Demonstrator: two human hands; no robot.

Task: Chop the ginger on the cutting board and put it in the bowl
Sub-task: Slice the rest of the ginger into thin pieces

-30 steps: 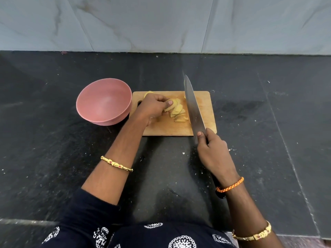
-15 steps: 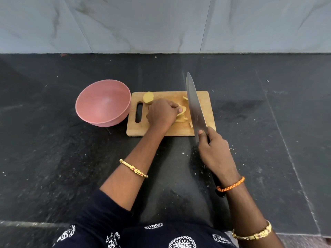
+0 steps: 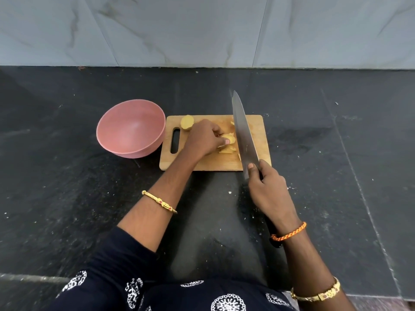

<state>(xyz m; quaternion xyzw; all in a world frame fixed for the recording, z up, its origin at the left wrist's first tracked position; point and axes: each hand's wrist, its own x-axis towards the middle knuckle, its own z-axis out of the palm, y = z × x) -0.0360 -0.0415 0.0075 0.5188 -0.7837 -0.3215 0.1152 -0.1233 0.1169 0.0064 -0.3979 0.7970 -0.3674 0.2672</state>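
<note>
Here, an uncut ginger chunk (image 3: 187, 122) sits just beside the pink bowl (image 3: 131, 129).

Bowl (image 3: 131, 129) touches board (image 3: 258, 140) left; counter (image 3: 336, 176) right bare

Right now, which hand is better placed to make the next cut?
Right. The right hand already grips the knife, with the blade over the cutting board beside the ginger slices. The left hand is busy bunching those slices.

Left hand (image 3: 205, 138) pins ginger slices (image 3: 227, 144); right hand (image 3: 268, 189) grips knife (image 3: 243, 133).
</note>
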